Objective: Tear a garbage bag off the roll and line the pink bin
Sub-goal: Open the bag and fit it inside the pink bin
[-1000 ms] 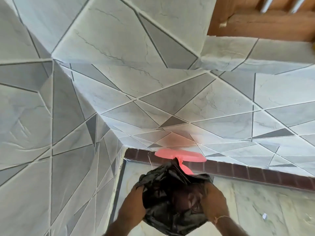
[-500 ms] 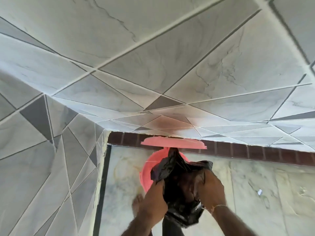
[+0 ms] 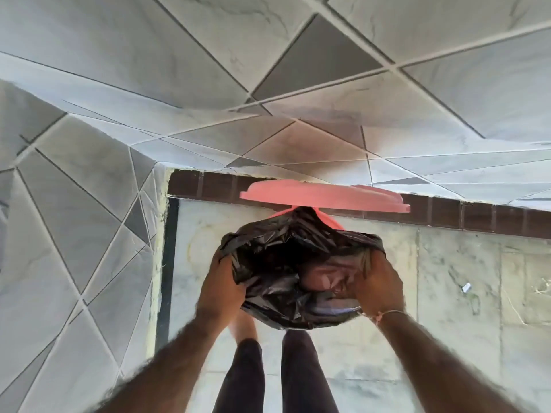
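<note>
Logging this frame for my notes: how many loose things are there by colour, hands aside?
Black: 1, crinkled black plastic garbage bag
Pink: 2, flat pink plastic lid, pink bin edge behind the bag
White: 1, small scrap on the floor
Total: 4

2 hands [image 3: 222, 289] [image 3: 378, 286], 1 black bag [image 3: 286, 263], 1 pink bin [image 3: 328, 220], 1 pink lid [image 3: 325, 196].

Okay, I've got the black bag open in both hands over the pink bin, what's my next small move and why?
Probably lower the bag straight down into the bin. The left hand and right hand each grip an edge of its spread mouth, the lid stands open behind, and only a sliver of pink shows past the plastic.
</note>
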The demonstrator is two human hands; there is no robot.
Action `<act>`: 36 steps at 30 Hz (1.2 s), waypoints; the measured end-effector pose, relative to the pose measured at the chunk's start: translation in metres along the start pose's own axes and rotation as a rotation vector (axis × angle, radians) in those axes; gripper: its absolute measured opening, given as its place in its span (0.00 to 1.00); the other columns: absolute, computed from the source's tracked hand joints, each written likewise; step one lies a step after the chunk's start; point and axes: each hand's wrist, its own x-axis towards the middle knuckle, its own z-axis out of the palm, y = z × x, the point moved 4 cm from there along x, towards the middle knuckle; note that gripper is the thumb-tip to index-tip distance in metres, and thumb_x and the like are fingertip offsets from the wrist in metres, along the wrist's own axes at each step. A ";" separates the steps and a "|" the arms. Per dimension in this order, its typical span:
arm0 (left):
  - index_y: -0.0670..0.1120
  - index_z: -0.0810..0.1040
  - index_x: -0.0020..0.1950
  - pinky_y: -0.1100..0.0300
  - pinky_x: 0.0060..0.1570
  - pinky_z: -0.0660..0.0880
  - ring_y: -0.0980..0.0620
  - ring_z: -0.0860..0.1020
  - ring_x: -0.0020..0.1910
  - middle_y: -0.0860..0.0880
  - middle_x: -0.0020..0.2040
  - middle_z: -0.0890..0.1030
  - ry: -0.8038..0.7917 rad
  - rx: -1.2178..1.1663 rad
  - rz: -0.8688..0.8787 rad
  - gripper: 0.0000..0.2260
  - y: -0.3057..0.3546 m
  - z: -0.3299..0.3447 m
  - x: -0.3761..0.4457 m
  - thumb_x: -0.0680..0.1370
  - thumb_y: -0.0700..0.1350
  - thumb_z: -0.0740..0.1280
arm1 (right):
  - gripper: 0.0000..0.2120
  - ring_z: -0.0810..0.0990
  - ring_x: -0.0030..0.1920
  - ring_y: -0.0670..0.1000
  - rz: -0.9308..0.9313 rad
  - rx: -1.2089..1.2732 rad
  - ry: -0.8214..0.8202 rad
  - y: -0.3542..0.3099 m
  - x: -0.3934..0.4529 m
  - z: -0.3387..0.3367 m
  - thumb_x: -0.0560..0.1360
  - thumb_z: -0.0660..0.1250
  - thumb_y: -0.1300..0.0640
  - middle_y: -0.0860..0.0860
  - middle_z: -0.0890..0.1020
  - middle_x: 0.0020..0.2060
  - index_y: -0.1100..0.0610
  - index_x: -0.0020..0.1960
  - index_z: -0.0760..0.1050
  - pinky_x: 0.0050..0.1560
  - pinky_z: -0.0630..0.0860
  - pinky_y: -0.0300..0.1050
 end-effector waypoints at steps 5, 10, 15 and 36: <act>0.50 0.65 0.71 0.63 0.64 0.63 0.47 0.73 0.66 0.47 0.68 0.72 0.015 0.076 -0.063 0.33 -0.033 0.025 -0.017 0.69 0.46 0.75 | 0.27 0.78 0.54 0.68 0.090 -0.079 -0.079 0.055 0.001 0.022 0.72 0.66 0.54 0.64 0.76 0.59 0.58 0.68 0.61 0.49 0.74 0.55; 0.51 0.64 0.72 0.54 0.64 0.70 0.45 0.73 0.66 0.47 0.69 0.71 -0.022 0.144 -0.140 0.37 -0.078 0.053 -0.026 0.66 0.39 0.74 | 0.33 0.76 0.57 0.65 0.151 -0.033 -0.156 0.096 -0.002 0.044 0.66 0.73 0.55 0.62 0.75 0.61 0.59 0.66 0.64 0.52 0.75 0.55; 0.48 0.66 0.69 0.49 0.59 0.76 0.42 0.77 0.62 0.45 0.68 0.72 -0.044 0.209 -0.215 0.34 -0.107 0.072 -0.009 0.66 0.42 0.76 | 0.34 0.78 0.55 0.64 0.191 -0.040 -0.198 0.117 0.012 0.071 0.62 0.75 0.54 0.59 0.76 0.60 0.54 0.65 0.65 0.50 0.76 0.55; 0.57 0.64 0.74 0.59 0.50 0.67 0.50 0.73 0.52 0.47 0.54 0.70 -0.301 0.425 0.191 0.30 -0.021 0.017 0.135 0.74 0.41 0.67 | 0.17 0.79 0.44 0.54 -0.153 -0.010 -0.146 -0.006 0.141 0.012 0.75 0.60 0.62 0.58 0.82 0.58 0.55 0.62 0.79 0.44 0.72 0.37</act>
